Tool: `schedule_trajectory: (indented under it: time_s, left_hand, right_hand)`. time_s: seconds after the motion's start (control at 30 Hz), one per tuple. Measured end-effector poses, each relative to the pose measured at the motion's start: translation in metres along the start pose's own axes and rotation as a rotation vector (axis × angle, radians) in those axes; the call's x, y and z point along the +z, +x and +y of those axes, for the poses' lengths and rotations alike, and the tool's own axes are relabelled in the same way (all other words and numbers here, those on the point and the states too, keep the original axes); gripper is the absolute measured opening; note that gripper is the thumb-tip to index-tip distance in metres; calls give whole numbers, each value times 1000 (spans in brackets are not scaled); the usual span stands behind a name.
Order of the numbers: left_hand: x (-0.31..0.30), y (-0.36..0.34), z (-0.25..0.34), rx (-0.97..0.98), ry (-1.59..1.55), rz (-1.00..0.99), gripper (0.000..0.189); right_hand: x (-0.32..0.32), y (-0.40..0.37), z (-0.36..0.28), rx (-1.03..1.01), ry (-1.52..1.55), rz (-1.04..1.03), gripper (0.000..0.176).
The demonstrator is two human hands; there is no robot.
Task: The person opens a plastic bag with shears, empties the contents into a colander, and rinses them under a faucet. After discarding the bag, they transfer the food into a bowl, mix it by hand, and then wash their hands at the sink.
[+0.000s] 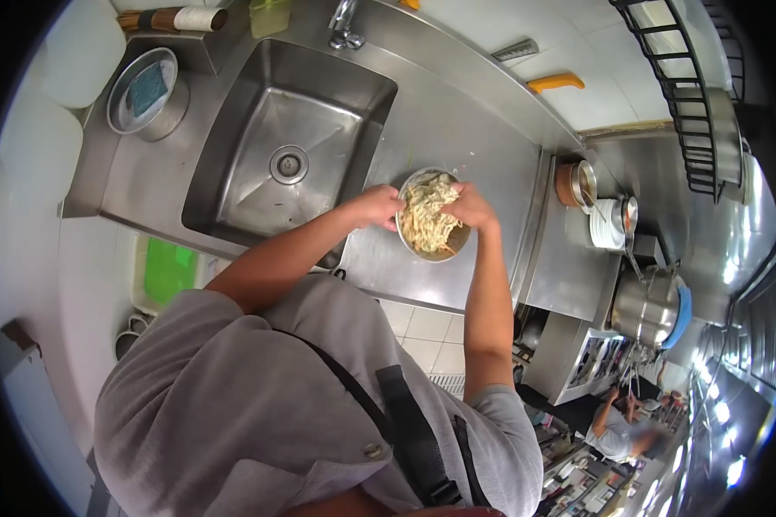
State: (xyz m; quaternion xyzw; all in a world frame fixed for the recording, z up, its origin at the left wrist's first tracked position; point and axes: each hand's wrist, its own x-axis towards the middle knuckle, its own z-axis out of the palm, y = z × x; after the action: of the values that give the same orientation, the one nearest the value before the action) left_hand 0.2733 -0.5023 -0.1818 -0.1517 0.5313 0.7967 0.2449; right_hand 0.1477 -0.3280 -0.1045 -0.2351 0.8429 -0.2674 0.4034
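Note:
A round metal bowl (425, 256) stands on the steel counter (491, 112), right of the sink. It holds a heap of pale shredded food (428, 215) with some green and orange bits. At the bowl's left rim is my left hand (378, 208), its fingers closed on the edge. My right hand (470, 208) reaches in over the right rim, fingertips bent down into the shredded food; the tips are partly hidden in it.
A steel sink (297, 129) lies to the left, with a faucet (345, 30) behind. Further left sits a pot (159, 116) with a blue sponge. Containers (573, 183), stacked white plates (606, 224) and a large pot (645, 310) stand right. Another person (616, 431) is at lower right.

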Motion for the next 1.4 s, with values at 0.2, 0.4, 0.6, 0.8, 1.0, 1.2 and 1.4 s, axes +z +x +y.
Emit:
schedule_trajectory:
  time_s: [0.2,0.4,0.6,0.8,1.0,1.2,1.4]
  left_hand:
    - [14,-1,-12,61,-135,169,24]
    - [56,-9,-17,75,-84,384,27]
    - [87,-11,-35,141,-180,472,29]
    - [109,0,-83,209,-177,559,34]
    - [147,-14,-73,198,-257,728,31]
    - [134,-15,-78,209,-257,789,28]
    - [132,-18,-68,195,-247,747,33]
  right_hand:
    - [21,-1,19,-157,-544,179,59]
    - [52,-1,19,20,-790,388,68]
    - [9,-19,33,-272,-348,471,42]
    - [34,-14,65,-561,-455,233,59]
    - [48,7,63,-476,-810,485,58]
    - [7,-17,38,-577,-471,277,52]
    - [-19,13,45,-400,-267,-94,54]
